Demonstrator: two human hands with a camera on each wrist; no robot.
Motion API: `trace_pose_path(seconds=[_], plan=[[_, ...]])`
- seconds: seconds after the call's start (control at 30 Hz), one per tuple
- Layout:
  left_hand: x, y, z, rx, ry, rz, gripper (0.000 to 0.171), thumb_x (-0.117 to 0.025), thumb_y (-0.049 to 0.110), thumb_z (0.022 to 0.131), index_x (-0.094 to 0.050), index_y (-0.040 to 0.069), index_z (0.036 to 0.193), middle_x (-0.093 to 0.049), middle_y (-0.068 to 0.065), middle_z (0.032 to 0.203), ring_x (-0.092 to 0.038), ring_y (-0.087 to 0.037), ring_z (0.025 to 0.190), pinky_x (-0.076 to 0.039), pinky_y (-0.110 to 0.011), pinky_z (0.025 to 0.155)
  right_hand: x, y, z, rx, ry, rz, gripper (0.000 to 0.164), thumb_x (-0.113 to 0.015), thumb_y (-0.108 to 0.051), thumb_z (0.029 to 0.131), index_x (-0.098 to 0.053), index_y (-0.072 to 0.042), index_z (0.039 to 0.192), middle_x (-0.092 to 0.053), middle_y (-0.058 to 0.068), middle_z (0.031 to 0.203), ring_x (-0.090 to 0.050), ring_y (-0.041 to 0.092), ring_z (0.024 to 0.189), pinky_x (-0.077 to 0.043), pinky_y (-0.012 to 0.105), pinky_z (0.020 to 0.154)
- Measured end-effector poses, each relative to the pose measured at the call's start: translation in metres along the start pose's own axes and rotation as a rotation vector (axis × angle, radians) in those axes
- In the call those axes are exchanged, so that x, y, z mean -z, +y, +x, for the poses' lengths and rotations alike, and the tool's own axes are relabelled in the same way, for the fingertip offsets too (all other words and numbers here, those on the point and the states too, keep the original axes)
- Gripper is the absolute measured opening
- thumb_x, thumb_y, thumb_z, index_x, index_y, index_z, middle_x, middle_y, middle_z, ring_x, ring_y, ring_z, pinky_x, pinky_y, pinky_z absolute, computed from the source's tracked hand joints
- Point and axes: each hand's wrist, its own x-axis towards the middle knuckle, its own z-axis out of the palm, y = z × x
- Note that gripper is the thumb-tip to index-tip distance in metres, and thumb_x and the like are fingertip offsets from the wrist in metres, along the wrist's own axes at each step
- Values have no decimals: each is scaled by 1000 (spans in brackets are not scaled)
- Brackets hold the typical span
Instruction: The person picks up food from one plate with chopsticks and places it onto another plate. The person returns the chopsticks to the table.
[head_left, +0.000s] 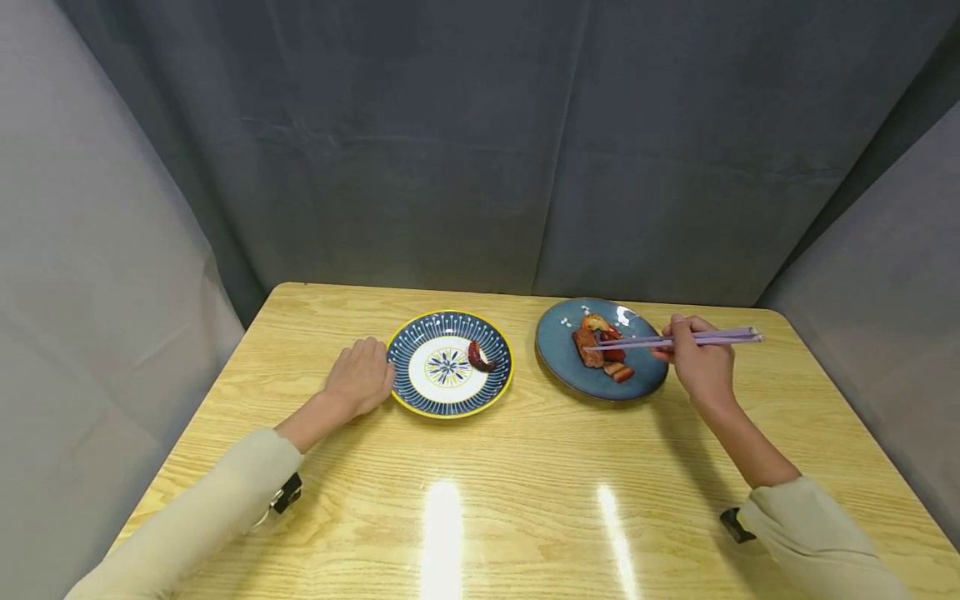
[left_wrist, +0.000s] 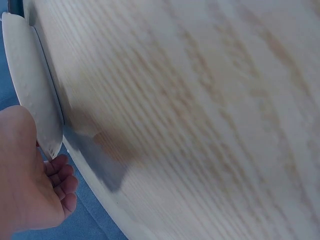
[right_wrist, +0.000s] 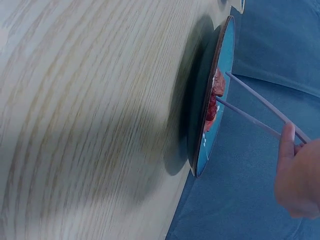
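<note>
My left hand [head_left: 360,377] pinches the left rim of a white plate [head_left: 450,396] with a blue striped band and yellow edge. In the left wrist view, the thumb lies over the rim and curled fingers [left_wrist: 62,175] are beneath it. A dark red, glossy curved food piece [head_left: 477,358] lies on that plate's right side. My right hand [head_left: 702,364] holds a pair of lilac chopsticks [head_left: 716,337] over a blue plate [head_left: 557,354]. Their tips are spread slightly apart near a brown meat piece [head_left: 587,346]; whether they touch it I cannot tell.
Also on the blue plate are an orange-yellow curled piece [head_left: 594,322], red pieces [head_left: 615,353], a layered red-and-pale piece [head_left: 619,372] and small white decorations. Both plates stand on a wooden table [head_left: 525,475]. A dark grey curtain [head_left: 420,167] hangs behind, with lighter cloth at both sides.
</note>
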Motion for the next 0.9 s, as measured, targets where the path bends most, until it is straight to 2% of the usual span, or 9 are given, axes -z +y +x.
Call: trace_pose_path(seconds=[0.17,0.3,0.6,0.9], plan=[[-1,-1,0,6,-5,2,25,-42,21,101,-49,-2,96,-40,-10,85,-43,-28,81,-38,-40,69,0,10,6,-16,-3,-20,32,-52,-22,104,-61,7,94,-64,5,77,-68,6,62,-54,22,62],[0,0,0,8,-7,1,24,-42,21,101,-49,-2,96,-40,-10,85,-43,-28,80,-38,-40,69,0,15,8,-21,-4,-43,31,-51,-22,104,-62,5,92,-64,5,76,-68,6,61,-54,23,61],[0,0,0,8,2,-10,23,-44,20,100,-49,-2,96,-41,-10,85,-43,-28,80,-39,-40,69,-6,17,8,-12,-15,-81,36,-52,-29,104,-61,6,97,-65,4,78,-68,5,61,-54,23,60],[-3,-2,1,2,5,-6,23,-43,21,100,-48,-1,95,-40,-10,84,-42,-28,79,-37,-40,68,-13,20,8,10,22,-122,45,-49,-29,105,-61,15,102,-65,0,72,-67,4,58,-54,22,59]])
